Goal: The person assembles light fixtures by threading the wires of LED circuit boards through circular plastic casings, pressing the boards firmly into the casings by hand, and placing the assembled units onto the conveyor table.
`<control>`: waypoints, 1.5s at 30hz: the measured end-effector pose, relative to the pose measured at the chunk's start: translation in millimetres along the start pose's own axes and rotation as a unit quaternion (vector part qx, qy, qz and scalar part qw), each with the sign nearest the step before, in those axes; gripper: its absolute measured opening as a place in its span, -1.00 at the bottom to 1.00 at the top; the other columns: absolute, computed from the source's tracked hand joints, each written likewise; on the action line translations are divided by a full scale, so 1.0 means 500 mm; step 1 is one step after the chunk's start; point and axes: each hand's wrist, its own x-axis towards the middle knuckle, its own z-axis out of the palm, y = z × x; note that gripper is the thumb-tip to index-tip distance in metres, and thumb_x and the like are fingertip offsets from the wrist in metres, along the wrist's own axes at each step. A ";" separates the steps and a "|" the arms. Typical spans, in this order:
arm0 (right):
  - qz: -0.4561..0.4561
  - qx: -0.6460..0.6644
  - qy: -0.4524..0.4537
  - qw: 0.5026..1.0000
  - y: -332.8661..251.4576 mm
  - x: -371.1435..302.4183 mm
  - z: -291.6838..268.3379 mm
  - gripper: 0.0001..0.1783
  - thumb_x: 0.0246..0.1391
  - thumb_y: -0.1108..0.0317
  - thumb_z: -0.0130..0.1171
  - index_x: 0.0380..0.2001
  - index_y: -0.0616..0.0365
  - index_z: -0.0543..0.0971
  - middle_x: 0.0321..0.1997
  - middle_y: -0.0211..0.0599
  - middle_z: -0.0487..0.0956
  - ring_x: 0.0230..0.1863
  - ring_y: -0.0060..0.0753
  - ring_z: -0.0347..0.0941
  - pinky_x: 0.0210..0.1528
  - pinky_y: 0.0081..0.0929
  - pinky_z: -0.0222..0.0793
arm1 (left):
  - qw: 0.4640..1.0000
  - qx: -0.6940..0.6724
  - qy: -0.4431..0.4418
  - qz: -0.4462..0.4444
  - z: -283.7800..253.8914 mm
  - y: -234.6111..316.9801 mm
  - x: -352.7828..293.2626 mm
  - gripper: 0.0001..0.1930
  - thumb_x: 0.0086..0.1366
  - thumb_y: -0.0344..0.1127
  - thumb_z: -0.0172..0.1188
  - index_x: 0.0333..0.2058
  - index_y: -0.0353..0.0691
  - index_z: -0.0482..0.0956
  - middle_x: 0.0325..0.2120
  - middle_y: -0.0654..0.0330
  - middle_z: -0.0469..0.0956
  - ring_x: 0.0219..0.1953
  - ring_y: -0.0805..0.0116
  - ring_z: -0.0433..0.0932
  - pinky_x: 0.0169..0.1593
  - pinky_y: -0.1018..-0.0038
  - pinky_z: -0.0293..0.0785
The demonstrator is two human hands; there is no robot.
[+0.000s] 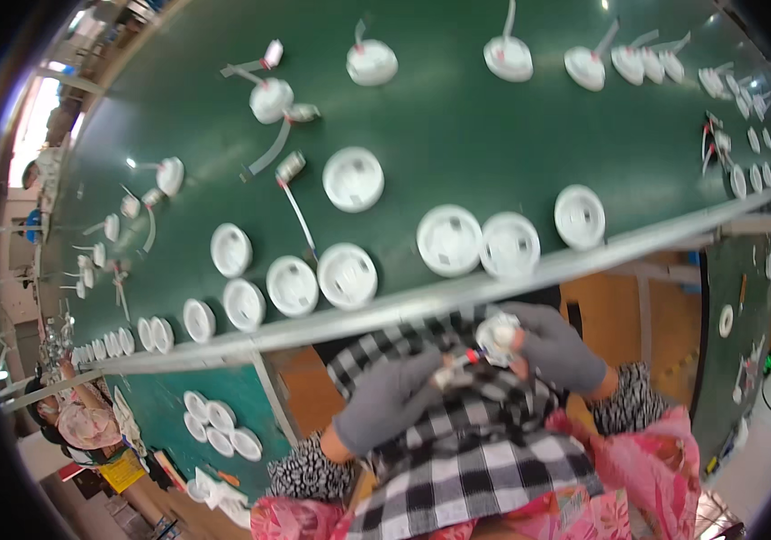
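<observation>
Both my hands wear grey gloves with bare fingertips and are held over my lap, below the table's near edge. My right hand [561, 349] is closed on a small round white lamp part [495, 335]. Close beside it, my left hand [392, 400] pinches a small whitish piece [446, 374], blurred, with a red bit [472, 356] at the end toward the lamp part. Whether the two pieces are joined I cannot tell. Nearest on the table are white round lamp housings [449, 240], face up along the edge.
The green table [457, 135] has a raised metal edge [385, 317]. White domed parts with strips [372, 63] stand along its far side. A small driver with wires [291, 168] lies mid-table. More housings [220, 416] sit on a lower green surface at left. Another person [88, 418] is at far left.
</observation>
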 end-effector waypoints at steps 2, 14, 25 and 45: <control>-0.041 0.024 -0.005 0.999 -0.021 -0.001 -0.021 -0.58 0.26 0.13 0.04 -0.10 0.33 0.53 -0.44 -0.36 0.54 -0.59 -0.68 0.41 -0.52 -0.65 0.34 | 0.959 -0.227 -0.080 -0.152 -0.025 0.001 -0.006 -0.81 0.40 -0.26 0.08 -0.22 -0.26 0.55 -0.65 0.33 0.42 -0.63 0.55 0.39 -0.54 0.53 0.28; -0.228 0.273 0.171 0.919 -0.013 -0.001 -0.143 -0.60 0.18 0.23 0.18 -0.05 0.30 0.43 -0.33 -0.32 0.55 -0.50 -0.52 0.47 -0.55 -0.59 0.37 | 0.967 0.195 0.159 0.027 -0.270 -0.113 0.207 -0.73 0.37 -0.31 -0.02 -0.01 -0.19 0.50 -0.25 0.16 0.52 -0.22 0.21 0.54 -0.15 0.37 0.47; -0.255 0.288 0.157 0.910 -0.054 0.040 -0.051 -0.66 0.20 0.14 0.14 -0.31 0.26 0.42 -0.60 -0.38 0.41 -0.68 -0.52 0.28 -0.62 -0.59 0.17 | 0.986 0.140 0.069 -0.062 -0.280 -0.189 0.314 -0.74 0.25 -0.30 0.07 -0.14 -0.23 0.60 -0.39 0.03 0.58 -0.34 0.04 0.56 -0.23 0.25 0.46; -0.344 0.162 0.313 0.870 -0.082 0.107 0.115 -0.55 0.12 0.03 0.19 -0.41 0.22 0.32 -0.66 -0.49 0.34 -0.76 -0.74 0.18 -0.71 -0.70 0.10 | 0.795 -0.546 0.057 -0.258 -0.009 0.005 0.073 -0.60 0.42 -0.29 -0.04 0.14 -0.39 0.38 -0.46 0.34 0.46 -0.51 0.67 0.38 -0.40 0.69 0.36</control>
